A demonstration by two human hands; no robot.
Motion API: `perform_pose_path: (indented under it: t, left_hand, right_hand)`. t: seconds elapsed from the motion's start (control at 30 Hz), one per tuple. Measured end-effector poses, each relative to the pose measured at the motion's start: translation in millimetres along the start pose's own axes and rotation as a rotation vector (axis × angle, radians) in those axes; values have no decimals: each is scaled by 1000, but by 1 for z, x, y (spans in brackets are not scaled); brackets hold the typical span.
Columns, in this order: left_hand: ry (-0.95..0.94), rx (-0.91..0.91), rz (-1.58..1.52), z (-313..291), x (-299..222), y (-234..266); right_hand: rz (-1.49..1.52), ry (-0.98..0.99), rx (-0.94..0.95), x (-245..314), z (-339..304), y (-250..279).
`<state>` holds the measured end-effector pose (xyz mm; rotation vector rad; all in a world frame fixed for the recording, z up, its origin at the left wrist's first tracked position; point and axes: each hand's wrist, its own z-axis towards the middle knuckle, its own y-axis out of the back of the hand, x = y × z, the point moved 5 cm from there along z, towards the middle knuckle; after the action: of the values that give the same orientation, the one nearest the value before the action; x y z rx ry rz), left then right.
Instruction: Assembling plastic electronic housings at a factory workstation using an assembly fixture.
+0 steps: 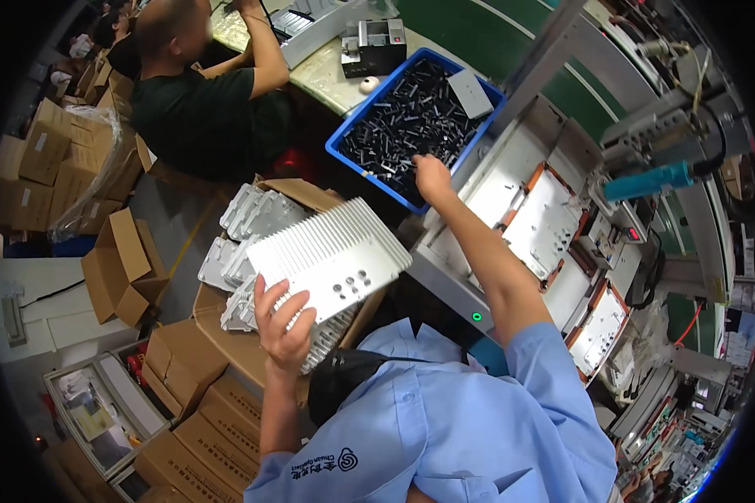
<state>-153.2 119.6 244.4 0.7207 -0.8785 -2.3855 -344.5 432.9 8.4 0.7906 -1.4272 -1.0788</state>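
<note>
My left hand [287,325] grips the near left edge of a silvery finned metal housing [331,256], its fingers closed round it. The housing is tilted, fins upward, with several dark round holes in its flat near side. It is held above an open carton with more metal castings [264,214]. My right hand [433,179] is at the near edge of a blue plastic bin [337,149]. Its fingers are pinched together over the small black strip-like parts [411,113] heaped inside; what is between the fingertips is too small to make out.
A white flat piece [471,93] lies on the bin's far right. To the right stands a workbench with an orange-edged fixture [541,222] and a teal cylindrical tool [648,181]. Cardboard boxes [126,268] stack up at left. A person [201,109] sits at a table, far left.
</note>
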Motion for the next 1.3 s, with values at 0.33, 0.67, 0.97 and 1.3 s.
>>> perform_pose_path:
  t: [0.33, 0.67, 0.97, 1.3]
  left_hand:
    - [413, -230, -304, -16, 66, -1]
    - [184, -294, 9, 9, 47, -10]
    - [34, -131, -60, 7, -11, -60]
    - [721, 85, -823, 56, -19, -52]
  right_hand:
    - [-437, 295, 39, 16, 6, -33]
    - [656, -98, -48, 13, 7, 49]
    - [1810, -301, 411, 129, -154, 155]
    - [1376, -54, 161, 44, -221, 238]
